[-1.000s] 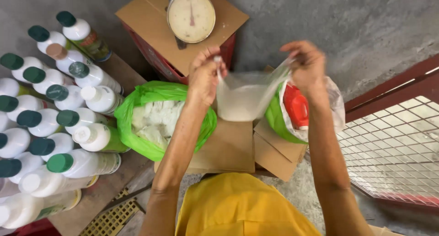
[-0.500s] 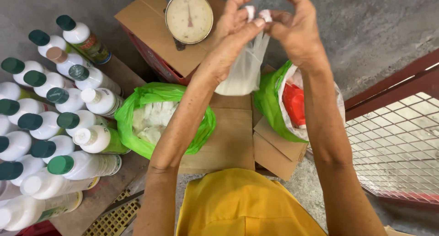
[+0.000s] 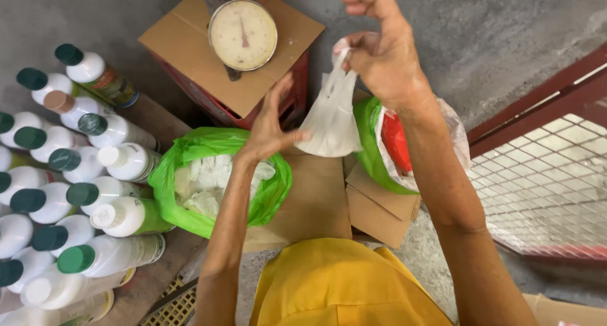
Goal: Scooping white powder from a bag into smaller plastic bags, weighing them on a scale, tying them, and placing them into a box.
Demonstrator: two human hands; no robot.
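Note:
My right hand (image 3: 379, 51) pinches the gathered neck of a small clear plastic bag (image 3: 330, 114) filled with white stuff and holds it hanging above the cardboard. My left hand (image 3: 270, 123) is open, fingers spread, its fingertips just touching the bag's lower left side. Below the left hand stands an open green plastic bag (image 3: 218, 177) holding several white packets.
A dial weighing scale (image 3: 243, 35) sits on a cardboard-topped red crate (image 3: 190, 41) at the back. Several white bottles with green caps (image 3: 76, 193) crowd the left. A second green bag with something red (image 3: 395, 139) lies right of the hanging bag. A red mesh grille (image 3: 544, 180) stands at right.
Both hands first held the bag's mouth apart, then came together at its top. Now my left hand has let go and dropped to the bag's side; my right hand alone holds the neck.

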